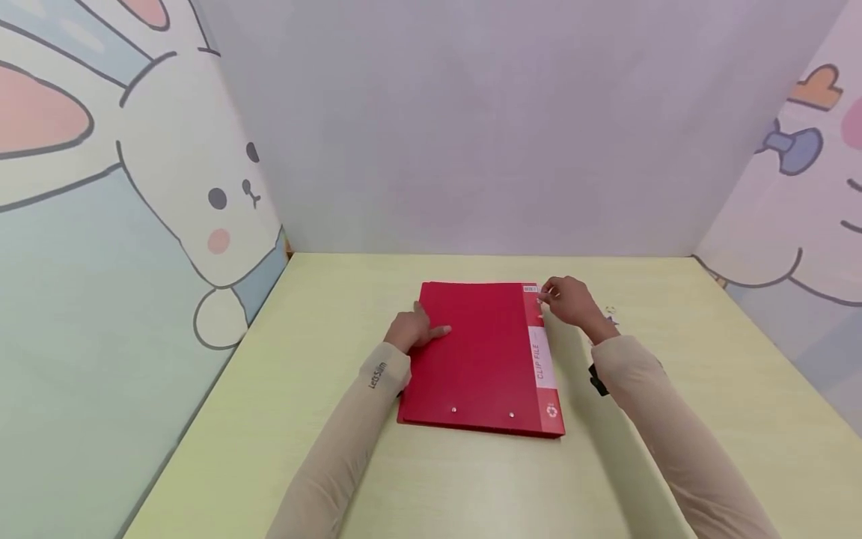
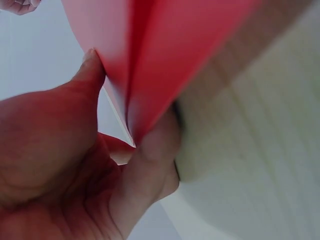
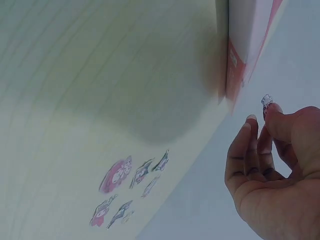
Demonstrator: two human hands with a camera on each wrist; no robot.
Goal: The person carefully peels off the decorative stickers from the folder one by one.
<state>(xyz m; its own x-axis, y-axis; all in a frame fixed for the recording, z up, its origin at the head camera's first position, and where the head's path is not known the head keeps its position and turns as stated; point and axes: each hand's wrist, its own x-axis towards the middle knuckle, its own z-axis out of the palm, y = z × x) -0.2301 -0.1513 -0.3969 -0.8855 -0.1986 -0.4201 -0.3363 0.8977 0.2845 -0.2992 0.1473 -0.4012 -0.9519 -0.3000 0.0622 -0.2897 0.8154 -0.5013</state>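
Note:
A red clip file [image 1: 478, 352] lies flat on the table with its labelled spine on the right. My left hand [image 1: 412, 329] grips its left edge, thumb on the cover and fingers under the edge, as the left wrist view shows the red covers [image 2: 150, 65] between them. Just off the spine's top right corner, my right hand [image 1: 571, 301] pinches a small sticker [image 3: 267, 100] between thumb and fingertip. The sticker stands apart from the spine in the right wrist view; its print is too small to read.
Several cartoon stickers [image 3: 117, 175] lie on the table to the right of the file, partly behind the right hand and sleeve in the head view. The pale wooden table [image 1: 323, 299] meets a plain back wall [image 1: 471, 150] and side walls with cartoon rabbits.

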